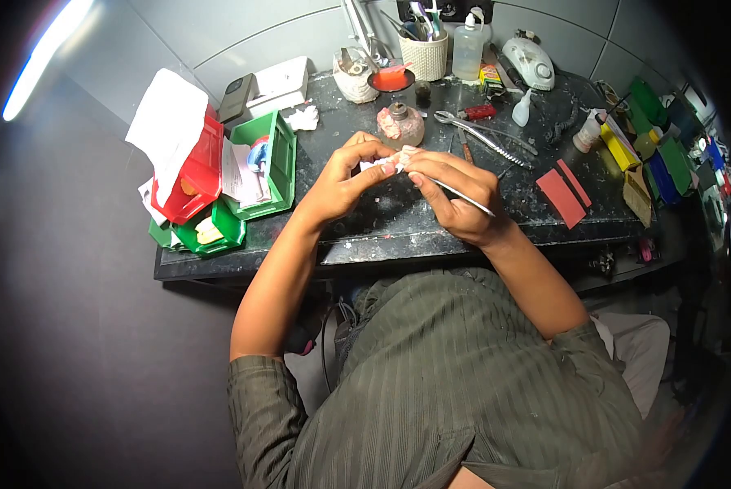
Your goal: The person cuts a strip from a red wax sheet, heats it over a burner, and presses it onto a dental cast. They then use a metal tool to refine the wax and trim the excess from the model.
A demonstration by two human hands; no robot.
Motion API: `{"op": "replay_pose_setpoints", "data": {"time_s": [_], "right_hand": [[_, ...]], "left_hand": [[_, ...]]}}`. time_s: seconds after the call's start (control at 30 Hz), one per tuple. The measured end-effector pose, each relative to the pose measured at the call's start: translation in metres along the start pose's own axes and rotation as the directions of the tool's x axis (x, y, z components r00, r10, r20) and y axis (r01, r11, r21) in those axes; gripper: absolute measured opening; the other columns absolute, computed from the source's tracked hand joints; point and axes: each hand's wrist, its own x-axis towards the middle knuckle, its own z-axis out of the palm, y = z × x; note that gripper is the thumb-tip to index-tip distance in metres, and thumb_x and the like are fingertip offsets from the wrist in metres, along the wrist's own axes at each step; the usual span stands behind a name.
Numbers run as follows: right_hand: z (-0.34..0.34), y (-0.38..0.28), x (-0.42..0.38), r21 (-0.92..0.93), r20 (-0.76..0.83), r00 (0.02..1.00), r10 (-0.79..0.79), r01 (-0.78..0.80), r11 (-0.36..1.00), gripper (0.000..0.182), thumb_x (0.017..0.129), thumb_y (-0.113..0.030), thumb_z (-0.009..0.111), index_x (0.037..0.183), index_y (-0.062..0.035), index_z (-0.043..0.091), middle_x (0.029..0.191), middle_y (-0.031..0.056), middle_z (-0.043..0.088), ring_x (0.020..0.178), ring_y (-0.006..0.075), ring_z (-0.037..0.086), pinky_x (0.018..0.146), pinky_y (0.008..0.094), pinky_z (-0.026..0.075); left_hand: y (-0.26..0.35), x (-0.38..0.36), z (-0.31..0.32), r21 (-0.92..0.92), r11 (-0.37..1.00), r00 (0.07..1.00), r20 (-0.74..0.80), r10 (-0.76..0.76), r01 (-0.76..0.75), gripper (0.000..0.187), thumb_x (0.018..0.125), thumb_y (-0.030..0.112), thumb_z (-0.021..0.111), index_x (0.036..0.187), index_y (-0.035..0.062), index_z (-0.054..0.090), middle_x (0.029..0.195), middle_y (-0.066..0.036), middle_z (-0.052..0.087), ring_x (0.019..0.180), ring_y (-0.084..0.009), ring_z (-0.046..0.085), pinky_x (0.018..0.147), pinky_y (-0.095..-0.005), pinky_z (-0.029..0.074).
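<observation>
My left hand (347, 181) is closed on a small whitish, pinkish piece (373, 165), perhaps a dental cast; my fingers cover much of it. In my right hand (461, 194) a slim silvery carving tool (473, 203) is gripped like a pen. Its handle end points down to the right, and its tip meets the piece, hidden among the fingers. Both hands are close together above the front part of the black bench. Just beyond them stands a round glass spirit burner (401, 126) smeared with pink. Long metal pliers (487, 140) lie to its right.
Green bins (281, 167) and a red bin (198, 191) with papers stand at the left. Pink wax sheets (561, 198) lie at the right. Along the back are a tool cup (425, 59), a squeeze bottle (467, 53) and a red-filled dish (390, 79).
</observation>
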Motion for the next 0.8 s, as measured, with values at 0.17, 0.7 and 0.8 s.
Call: {"op": "replay_pose_setpoints", "data": {"time_s": [0.17, 0.7, 0.8], "right_hand": [[0.0014, -0.0007, 0.0011, -0.003, -0.012, 1.000, -0.018, 0.018, 1.000, 0.014, 0.089, 0.003, 0.068, 0.103, 0.0049, 0.069, 0.102, 0.0167, 0.073, 0.102, 0.0316, 0.072, 0.089, 0.0366, 0.058], [0.0018, -0.0006, 0.0008, -0.071, 0.005, 0.997, -0.083, 0.083, 0.994, 0.014, 0.089, 0.005, 0.068, 0.102, 0.0076, 0.068, 0.103, 0.0172, 0.072, 0.104, 0.0322, 0.071, 0.091, 0.0375, 0.058], [0.0017, 0.0002, 0.0000, -0.031, -0.001, 0.999, -0.034, 0.034, 0.999, 0.014, 0.089, 0.005, 0.068, 0.102, 0.0070, 0.068, 0.103, 0.0173, 0.072, 0.104, 0.0322, 0.071, 0.091, 0.0373, 0.058]], "left_hand": [[0.0041, -0.0001, 0.0022, 0.054, 0.998, 1.000, -0.011, 0.012, -0.011, 0.028, 0.094, 0.021, 0.067, 0.111, -0.0013, 0.069, 0.103, -0.007, 0.058, 0.095, -0.0162, 0.049, 0.085, -0.0290, 0.037], [0.0003, 0.0000, 0.0030, 0.097, 0.995, 1.000, -0.008, 0.025, -0.024, 0.028, 0.096, 0.018, 0.066, 0.116, -0.0012, 0.066, 0.104, -0.006, 0.057, 0.096, -0.0152, 0.051, 0.084, -0.0285, 0.040], [-0.0008, -0.0006, 0.0035, 0.006, 0.999, 0.999, 0.006, -0.042, 0.042, 0.028, 0.098, 0.020, 0.065, 0.117, -0.0012, 0.066, 0.104, -0.004, 0.054, 0.090, -0.0117, 0.050, 0.077, -0.0258, 0.041]]}}
